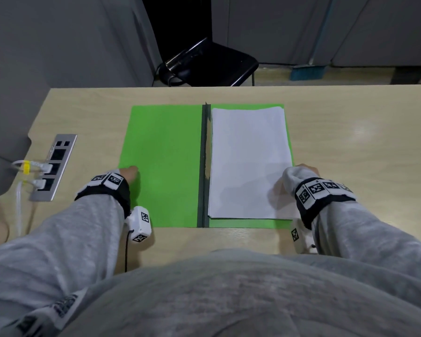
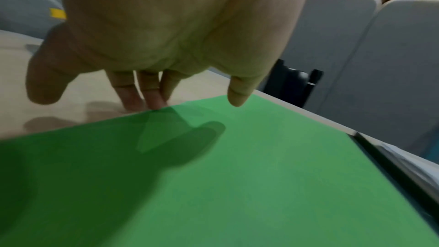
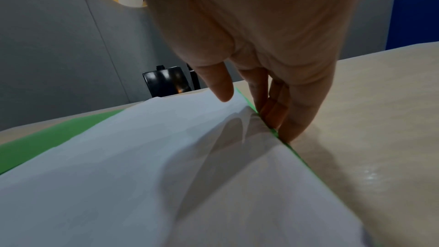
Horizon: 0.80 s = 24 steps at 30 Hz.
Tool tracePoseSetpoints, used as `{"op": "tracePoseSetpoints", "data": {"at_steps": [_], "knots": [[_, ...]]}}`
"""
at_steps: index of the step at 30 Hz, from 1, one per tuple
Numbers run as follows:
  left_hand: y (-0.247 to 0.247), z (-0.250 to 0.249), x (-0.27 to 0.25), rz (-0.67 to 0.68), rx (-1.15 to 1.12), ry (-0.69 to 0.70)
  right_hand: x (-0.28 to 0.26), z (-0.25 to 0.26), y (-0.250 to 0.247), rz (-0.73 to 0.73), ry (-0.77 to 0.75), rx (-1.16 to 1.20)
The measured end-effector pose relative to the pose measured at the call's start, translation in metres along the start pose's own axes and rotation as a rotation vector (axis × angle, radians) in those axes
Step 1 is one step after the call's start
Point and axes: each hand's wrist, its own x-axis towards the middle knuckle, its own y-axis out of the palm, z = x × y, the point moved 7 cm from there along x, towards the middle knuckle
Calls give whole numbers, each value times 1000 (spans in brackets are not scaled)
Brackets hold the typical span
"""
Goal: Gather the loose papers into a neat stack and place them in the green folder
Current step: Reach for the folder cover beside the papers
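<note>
The green folder [image 1: 161,164] lies open and flat on the wooden desk [image 1: 350,147], its dark spine [image 1: 204,166] running down the middle. A stack of white papers [image 1: 248,161] rests on the right half of the folder, fairly squared up, with a thin green margin showing along the far, right and near sides. The left half of the folder holds nothing. On the desk's left edge sits a metal socket panel [image 1: 54,166] with white cables [image 1: 38,165] plugged into it, well apart from the folder. Beyond the desk stands a black chair [image 1: 212,64] against grey partition walls. The left hand [image 1: 129,173] is at the folder's left edge, fingers [image 2: 152,99] extended down so that the tips touch the desk just at that edge, with the thumb hanging above the green surface; it holds nothing. The right hand [image 1: 304,170] is at the right edge of the papers, straight fingers [image 3: 285,119] set against the side of the stack and the folder's margin, thumb hovering over the top sheet, which bulges slightly there.
</note>
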Motion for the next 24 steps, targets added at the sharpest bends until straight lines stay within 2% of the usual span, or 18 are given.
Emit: {"op": "tracePoseSetpoints", "data": {"at_steps": [4,9,11,14,17,20,24], "knots": [[-7,10,-9,3,-111,-15,-29,8,-10,32,-18,-31],[-3,50,70,-10,-304,-29,-31,7,-14,9,7,33],[-7,50,55,-14,-385,-25,-31,7,-14,16,-6,20],[-26,21,-20,-69,-429,6,-27,6,-14,3,-44,45],[-56,-5,-80,-257,-346,87,-24,3,-13,12,-11,30],[-85,-33,-137,-359,-199,280,-25,2,-18,4,-7,-10],[-94,-72,-231,-423,-199,574,-23,0,-18,1,-60,-68]]}}
